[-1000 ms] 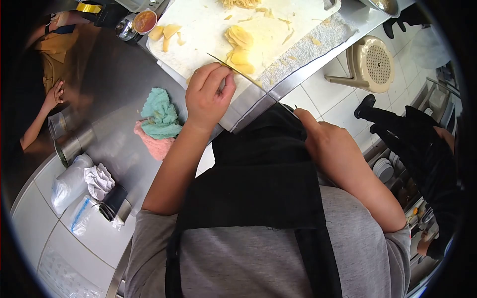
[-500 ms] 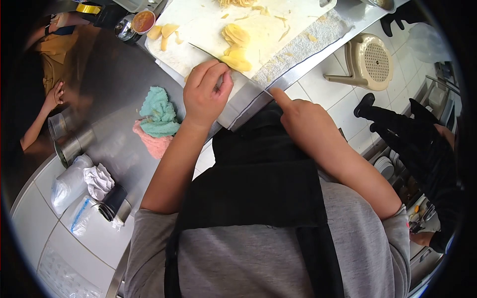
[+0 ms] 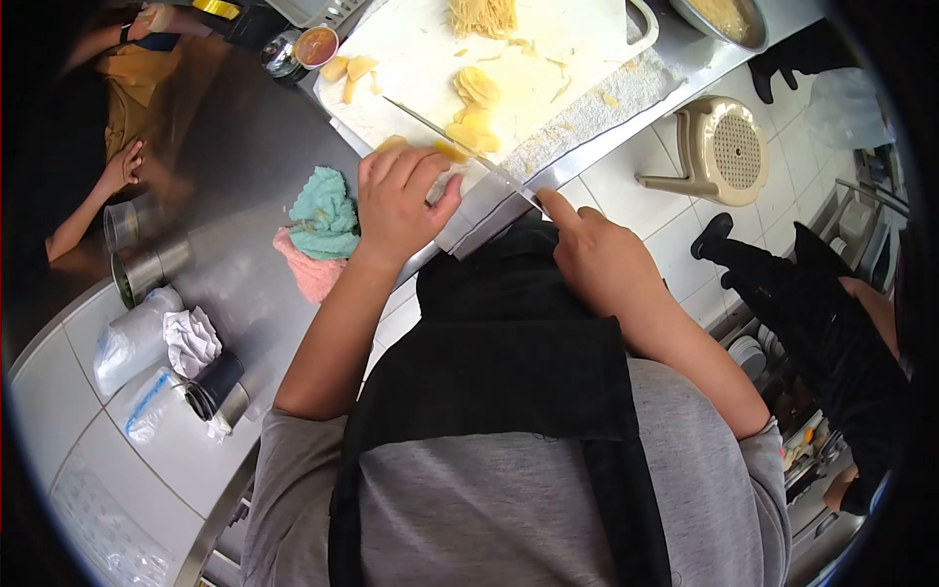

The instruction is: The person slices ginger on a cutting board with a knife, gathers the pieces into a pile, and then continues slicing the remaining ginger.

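My right hand grips a knife by its handle, with the index finger stretched along it. The long, thin blade reaches over the near edge of a white cutting board. My left hand rests beside the blade, its fingers curled over a yellow vegetable piece that is mostly hidden under them. Beyond the blade lie overlapping pale yellow slices. Farther back sits a heap of thin yellow shreds. Several cut chunks lie near the board's left corner.
A speckled cloth shows under the board. Left of my arm are a green cloth and a pink cloth. A sauce cup and a metal bowl flank the board. A stool and other people are nearby.
The whole view has shifted slightly, showing more of the shreds and bowl. My left fingers have flattened and spread over the piece. More of the blade shows between my hands.
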### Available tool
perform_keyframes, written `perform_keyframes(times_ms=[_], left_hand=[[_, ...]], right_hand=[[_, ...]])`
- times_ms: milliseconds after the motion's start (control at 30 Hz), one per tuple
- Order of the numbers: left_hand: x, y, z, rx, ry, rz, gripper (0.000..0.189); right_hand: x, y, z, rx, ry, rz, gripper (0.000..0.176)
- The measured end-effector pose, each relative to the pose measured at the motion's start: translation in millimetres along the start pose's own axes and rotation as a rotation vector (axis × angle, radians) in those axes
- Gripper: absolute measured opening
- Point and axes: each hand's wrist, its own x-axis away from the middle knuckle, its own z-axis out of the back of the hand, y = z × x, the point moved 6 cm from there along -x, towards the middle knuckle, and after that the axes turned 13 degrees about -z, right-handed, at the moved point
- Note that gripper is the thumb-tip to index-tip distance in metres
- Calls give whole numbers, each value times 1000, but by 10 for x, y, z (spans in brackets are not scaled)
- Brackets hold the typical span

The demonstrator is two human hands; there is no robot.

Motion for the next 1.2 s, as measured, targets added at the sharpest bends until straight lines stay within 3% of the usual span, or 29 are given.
perform_keyframes(times_ms=[100,200,300,400,500,833,900,967,1067,1200], left_hand=[[33,20,111,8,-13,-32,22],[15,-33,302,-18,98,77,19],[-251,-109,448,31,5,175,21],[-356,-114,312,168,-400,194,26],[-376,-51,265,235,-492,186,23],[-528,22,273,433,-384,231,11],[-564,-112,294,590,-232,459,11],[-597,-229,295,546,-232,461,13],[-457,-517,142,696,-189,669,19],[-354,-596,90,810,-81,674,19]], right_hand=[[34,22,95,61,41,-38,49],[66,64,127,89,54,-32,51],[122,65,167,132,90,-12,53],[173,54,205,144,123,14,55],[198,70,208,165,147,-13,60],[255,104,284,193,171,23,54],[254,121,282,192,157,15,54],[255,151,263,161,120,-13,55],[264,199,276,153,130,-35,55],[340,339,338,106,129,-75,60]])
